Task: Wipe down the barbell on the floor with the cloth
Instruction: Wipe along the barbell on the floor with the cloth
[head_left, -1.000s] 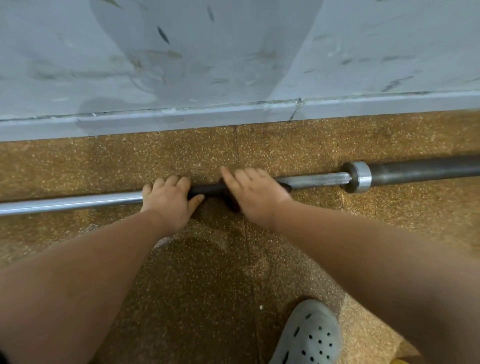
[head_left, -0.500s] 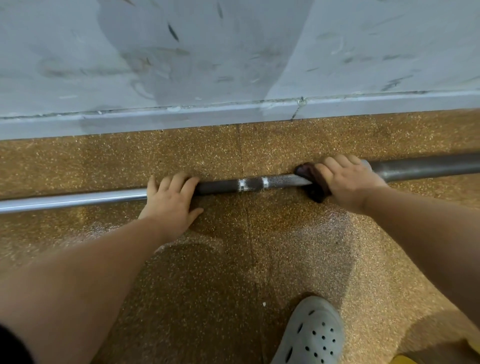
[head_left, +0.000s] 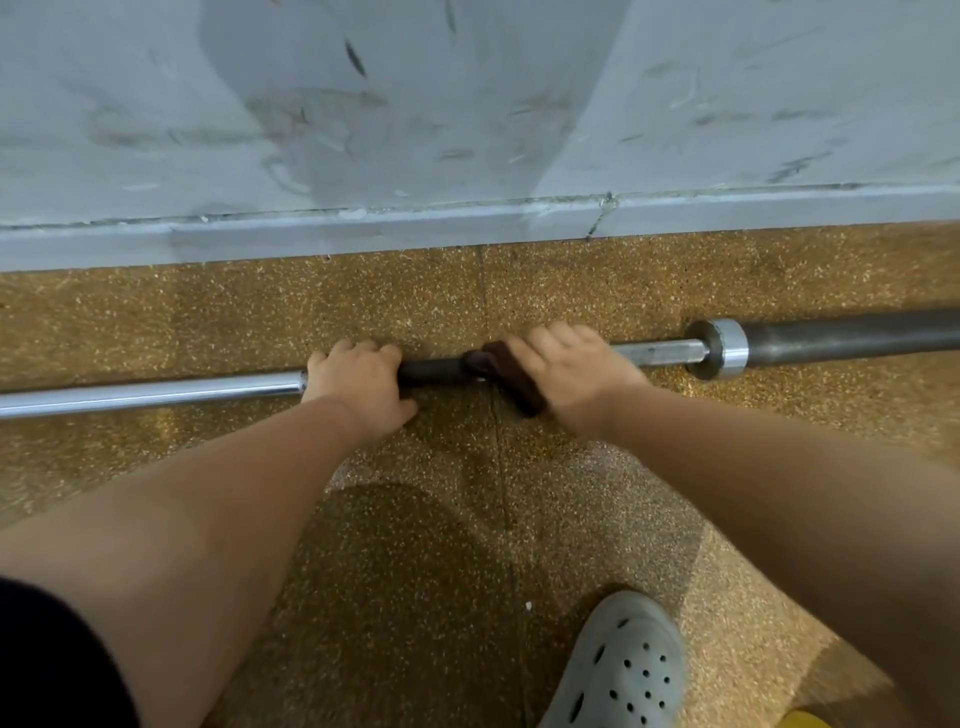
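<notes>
Head view: barbell (head_left: 156, 389) gripped by left hand (head_left: 358, 384), cloth (head_left: 511, 376) clamped round it by right hand (head_left: 566, 371); it could be rolled toward wall (head_left: 467, 104) if left grip slackens.

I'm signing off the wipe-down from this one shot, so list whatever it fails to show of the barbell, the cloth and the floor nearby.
Head view only:
1. Barbell: both ends are cut off by the left and right edges.
2. The bar under the left hand and the right hand: covered by them.
3. Cloth: mostly under the right hand; only a dark part shows.
4. Yellow thing: cut off at the bottom right corner, so it is unidentifiable.
</notes>
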